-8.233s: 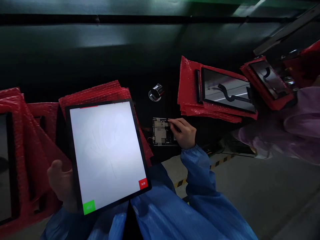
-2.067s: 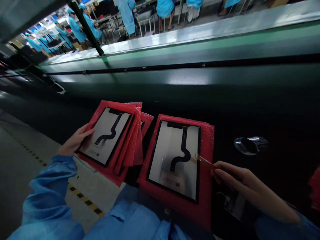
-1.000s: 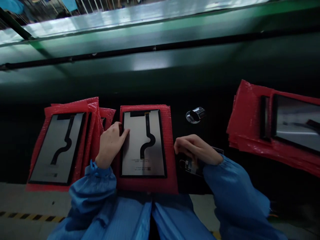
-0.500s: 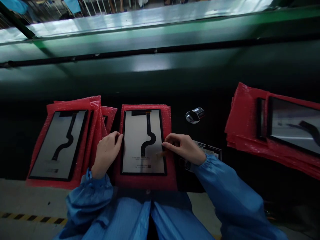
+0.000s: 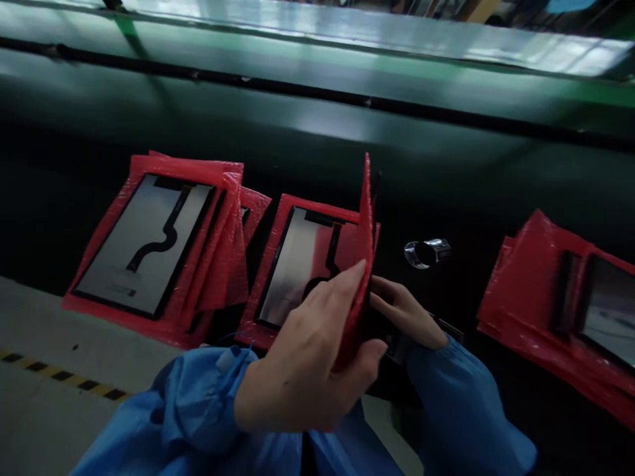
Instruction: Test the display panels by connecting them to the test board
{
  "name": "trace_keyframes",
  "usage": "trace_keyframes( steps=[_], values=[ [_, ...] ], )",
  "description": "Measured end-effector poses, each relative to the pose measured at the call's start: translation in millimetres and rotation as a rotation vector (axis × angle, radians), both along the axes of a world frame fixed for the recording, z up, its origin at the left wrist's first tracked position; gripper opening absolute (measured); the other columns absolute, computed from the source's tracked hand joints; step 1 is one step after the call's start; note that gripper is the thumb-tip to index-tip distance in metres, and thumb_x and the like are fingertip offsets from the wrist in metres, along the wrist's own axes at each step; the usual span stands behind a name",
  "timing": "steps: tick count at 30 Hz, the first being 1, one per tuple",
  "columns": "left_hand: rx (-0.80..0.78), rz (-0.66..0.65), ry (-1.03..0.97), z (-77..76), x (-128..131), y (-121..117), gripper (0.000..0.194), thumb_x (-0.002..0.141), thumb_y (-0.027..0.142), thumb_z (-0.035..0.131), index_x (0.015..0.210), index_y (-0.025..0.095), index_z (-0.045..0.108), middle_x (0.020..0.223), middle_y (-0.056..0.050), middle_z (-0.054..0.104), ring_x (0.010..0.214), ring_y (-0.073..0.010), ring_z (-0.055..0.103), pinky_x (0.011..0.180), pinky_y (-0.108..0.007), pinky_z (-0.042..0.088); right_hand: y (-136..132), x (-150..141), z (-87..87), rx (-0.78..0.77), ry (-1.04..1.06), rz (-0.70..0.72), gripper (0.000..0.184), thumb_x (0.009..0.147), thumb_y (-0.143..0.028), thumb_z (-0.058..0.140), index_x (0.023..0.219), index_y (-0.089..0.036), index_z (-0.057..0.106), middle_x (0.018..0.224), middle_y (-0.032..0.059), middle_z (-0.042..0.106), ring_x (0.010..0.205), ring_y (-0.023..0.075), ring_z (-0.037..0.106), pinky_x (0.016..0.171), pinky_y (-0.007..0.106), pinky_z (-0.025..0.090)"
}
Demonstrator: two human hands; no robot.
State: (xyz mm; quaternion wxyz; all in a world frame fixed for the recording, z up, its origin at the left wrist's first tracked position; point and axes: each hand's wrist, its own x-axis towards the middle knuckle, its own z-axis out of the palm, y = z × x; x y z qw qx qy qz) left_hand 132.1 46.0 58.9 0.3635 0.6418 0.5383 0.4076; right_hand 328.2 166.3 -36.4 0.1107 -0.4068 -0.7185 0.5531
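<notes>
A red bubble-wrap sheet stands nearly on edge in front of me, with the thin dark edge of a display panel along its right side. My left hand is closed on the sheet, with the fingers on its left face and the thumb towards its near edge. On the other side my right hand has its fingertips at the panel's dark side; the sheet partly hides them. Below lies another display panel on red wrap, its black ribbon cable partly covered by my left hand.
To the left lies a stack of red wrap topped by a display panel. Another red stack with panels is at the right. A shiny silver ring-like object sits on the dark bench, and a flat item is partly behind my right arm.
The middle panel and its red wrap have been tipped up on edge towards the right, uncovering another panel beneath. My left hand has moved right onto the wrap. The view has turned.
</notes>
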Motion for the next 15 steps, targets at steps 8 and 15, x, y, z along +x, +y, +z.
trace_keyframes(
  steps=[8, 15],
  values=[
    [0.158, -0.060, 0.105, -5.3, 3, -3, 0.067, 0.089, 0.021, 0.052, 0.144, -0.011, 0.028, 0.153, -0.027, 0.038, 0.147, -0.0242, 0.029, 0.121, -0.034, 0.027, 1, -4, 6.9, -0.065, 0.010, -0.033, 0.053, 0.074, -0.071, 0.066, 0.084, -0.018, 0.064, 0.077, 0.0041, 0.067, 0.069, 0.0199, 0.061, 0.064, 0.029, 0.050],
    [0.075, 0.145, 0.211, -33.6, -45, -14, 0.060, 0.093, 0.019, 0.043, 0.146, -0.006, 0.032, 0.151, -0.024, 0.044, 0.143, -0.0213, 0.038, 0.118, -0.033, 0.032, 0, -5, 9.6, -0.058, -0.113, -0.051, 0.046, 0.084, -0.063, 0.061, 0.083, -0.017, 0.064, 0.071, 0.0022, 0.063, 0.065, 0.0156, 0.057, 0.060, 0.025, 0.046]
  ],
)
